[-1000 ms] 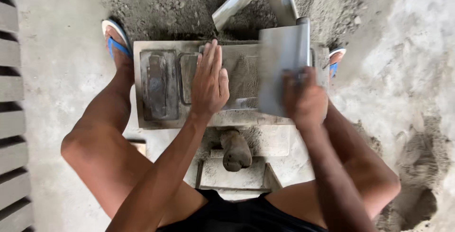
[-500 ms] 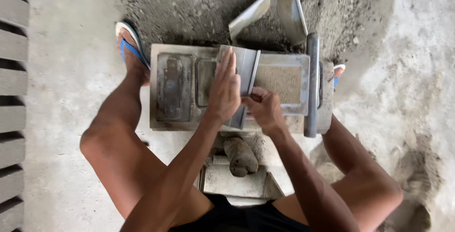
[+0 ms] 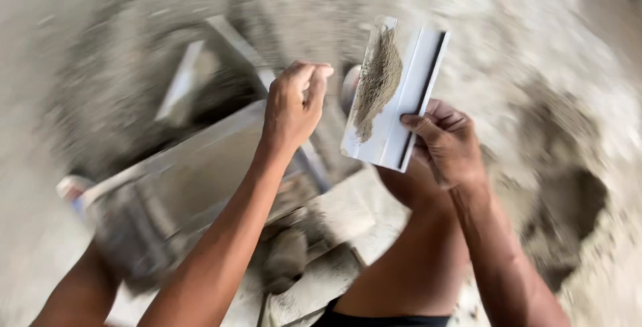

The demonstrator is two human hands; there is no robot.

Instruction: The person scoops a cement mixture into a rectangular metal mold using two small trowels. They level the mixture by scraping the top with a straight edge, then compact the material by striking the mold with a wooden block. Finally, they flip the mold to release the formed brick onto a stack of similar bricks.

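Right hand (image 3: 448, 143) has its fingers closed around a grey plate (image 3: 394, 93) smeared with sandy mix, raised above the blurred metal mould (image 3: 200, 166), while left hand (image 3: 293, 103), loosely curled and empty, hovers beside it, sand heap (image 3: 508, 39) behind.

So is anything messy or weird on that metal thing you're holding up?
Yes. The flat metal plate in the right hand has a streak of grey-brown sandy mix stuck down its face, while the rest looks clean. The left hand is beside it, loosely closed, holding nothing I can see. Everything else is too blurred to judge.
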